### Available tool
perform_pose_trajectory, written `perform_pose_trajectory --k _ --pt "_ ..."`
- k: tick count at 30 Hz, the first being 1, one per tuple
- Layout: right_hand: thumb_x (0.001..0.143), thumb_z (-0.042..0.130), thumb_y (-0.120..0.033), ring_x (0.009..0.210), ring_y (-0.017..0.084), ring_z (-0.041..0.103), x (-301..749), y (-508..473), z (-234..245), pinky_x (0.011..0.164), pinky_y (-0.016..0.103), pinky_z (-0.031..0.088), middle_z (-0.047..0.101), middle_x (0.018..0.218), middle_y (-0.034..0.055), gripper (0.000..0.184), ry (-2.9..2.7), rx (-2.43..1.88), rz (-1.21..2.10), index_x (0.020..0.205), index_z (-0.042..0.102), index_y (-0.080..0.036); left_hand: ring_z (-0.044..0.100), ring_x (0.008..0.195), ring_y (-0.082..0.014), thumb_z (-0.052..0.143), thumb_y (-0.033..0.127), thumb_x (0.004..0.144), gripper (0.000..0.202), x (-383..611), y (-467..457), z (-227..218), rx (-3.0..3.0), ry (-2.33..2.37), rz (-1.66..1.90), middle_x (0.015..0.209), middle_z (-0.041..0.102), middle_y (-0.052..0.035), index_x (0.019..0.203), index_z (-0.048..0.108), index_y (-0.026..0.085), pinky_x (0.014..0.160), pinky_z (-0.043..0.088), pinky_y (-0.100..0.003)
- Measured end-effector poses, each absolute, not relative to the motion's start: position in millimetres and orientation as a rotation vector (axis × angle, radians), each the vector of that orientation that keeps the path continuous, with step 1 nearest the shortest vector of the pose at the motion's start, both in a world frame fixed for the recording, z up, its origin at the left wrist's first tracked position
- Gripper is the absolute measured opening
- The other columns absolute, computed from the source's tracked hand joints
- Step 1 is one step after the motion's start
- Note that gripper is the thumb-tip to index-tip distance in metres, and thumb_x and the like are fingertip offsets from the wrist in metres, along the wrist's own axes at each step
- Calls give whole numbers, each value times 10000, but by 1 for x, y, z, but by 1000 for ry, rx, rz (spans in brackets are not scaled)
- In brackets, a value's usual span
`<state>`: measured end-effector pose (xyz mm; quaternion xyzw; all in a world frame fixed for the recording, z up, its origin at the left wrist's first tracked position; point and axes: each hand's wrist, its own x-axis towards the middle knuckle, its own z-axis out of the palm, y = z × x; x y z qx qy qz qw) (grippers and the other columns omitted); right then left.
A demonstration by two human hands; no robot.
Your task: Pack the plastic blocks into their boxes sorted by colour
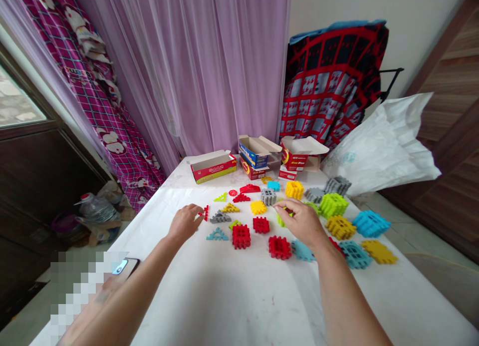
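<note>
My left hand is over the left side of the scattered plastic pieces, its fingers closed on a narrow red toothed building piece. My right hand has thumb and fingers drawn together beside a grey stack of square pieces; what they hold, if anything, is too small to tell. A lime piece is partly hidden below this hand. Between the hands lie a grey triangle, a yellow triangle, a light-blue triangle, a yellow square and red square stacks.
Farther right stand lime, blue and mustard stacks. Open cardboard boxes line the white table's back edge, beside a white plastic bag. A phone lies near the left edge.
</note>
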<state>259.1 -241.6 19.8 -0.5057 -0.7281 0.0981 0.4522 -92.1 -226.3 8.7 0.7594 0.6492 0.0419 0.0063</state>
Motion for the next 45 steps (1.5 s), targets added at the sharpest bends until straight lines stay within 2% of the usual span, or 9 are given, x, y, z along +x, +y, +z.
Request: perform_pose_trajectory --k 7,11,14,17,20,27,29,38,45 --pt "845 505 -356 723 194 670 254 -242 18 670 303 497 734 830 48 244 -1821 -1267 258 795 703 -223 641 936 -170 487 359 942 263 -153 -256 -7 2137 2228 195 1076 668 -64 1076 633 187 853 514 -370" --pt "854 502 -352 757 201 678 250 -242 17 686 306 508 737 845 52 247 -1834 -1263 270 792 706 -227 644 1019 -195 489 407 906 296 -146 -261 -15 2176 2189 203 1145 677 -54 1099 663 266 907 489 -332" --pt "855 503 -347 784 210 685 251 -242 15 716 321 518 743 860 58 246 -1849 -1264 263 799 710 -227 622 1079 -249 523 456 872 360 -135 -260 -17 2219 2182 188 1203 660 -72 1150 662 273 944 467 -374" --pt "854 502 -351 802 217 688 252 -241 13 745 335 520 746 867 62 250 -1857 -1272 257 801 710 -222 606 1085 -285 531 446 872 323 -125 -258 -16 2250 2182 151 1199 655 -86 1086 700 274 939 454 -419" --pt "852 495 -355 808 220 687 254 -240 13 743 335 518 745 861 66 261 -1850 -1277 242 801 712 -219 603 1075 -265 516 406 896 264 -117 -256 -13 2275 2148 115 1165 662 -68 996 722 275 938 446 -417" --pt "848 502 -360 779 210 690 256 -240 16 723 324 518 745 850 57 255 -1831 -1271 248 800 713 -224 616 979 -179 556 434 909 286 -107 -249 -9 2265 2059 55 1039 669 -53 951 652 169 908 490 -423" --pt "846 510 -355 791 214 691 257 -240 15 737 330 522 748 855 58 245 -1822 -1271 250 799 713 -226 625 959 -172 547 431 918 285 -106 -241 -5 2260 2060 58 1029 667 -50 978 643 169 897 505 -415" --pt "861 498 -340 754 206 683 261 -239 11 710 323 522 742 840 55 245 -1809 -1290 254 792 706 -230 602 1067 -205 564 398 914 343 -75 -152 7 2261 2042 29 1232 601 -86 1187 584 192 915 519 -443" --pt "872 513 -330 801 214 688 269 -240 12 744 326 529 737 840 52 221 -1785 -1312 226 795 695 -232 606 1060 -208 579 410 903 366 -46 -104 -8 2189 1997 -153 1228 600 -86 1195 578 188 897 526 -437"
